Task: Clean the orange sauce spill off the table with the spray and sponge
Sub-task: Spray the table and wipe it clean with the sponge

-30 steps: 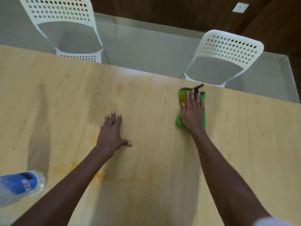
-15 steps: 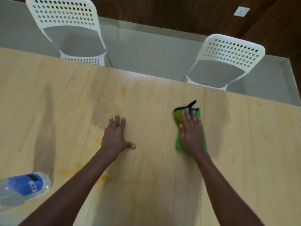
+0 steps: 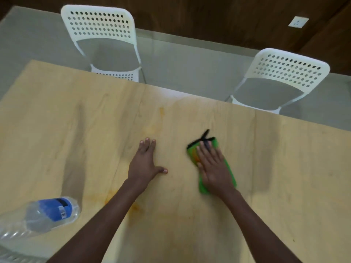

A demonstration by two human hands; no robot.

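The pale wooden counter (image 3: pixel 284 177) carries faint orange sauce smears (image 3: pixel 133 205) across its middle, one streak near the far edge and a stronger blotch nearer the person. A green sponge (image 3: pixel 204 188) with a black edge lies flat on it, right of centre. A clear plastic bottle (image 3: pixel 47 215) with a blue label lies on its side at the near left. Both hands rest on the surface.

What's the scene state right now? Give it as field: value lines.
left hand: flat on the table, fingers straight, holds nothing
right hand: pressed flat on the green sponge
sponge: on the table, right of the left hand, orange smear on it
orange stains: faint, by the left forearm; another near the far edge
bottle: lying on its side, near left
chairs: two white ones beyond the table
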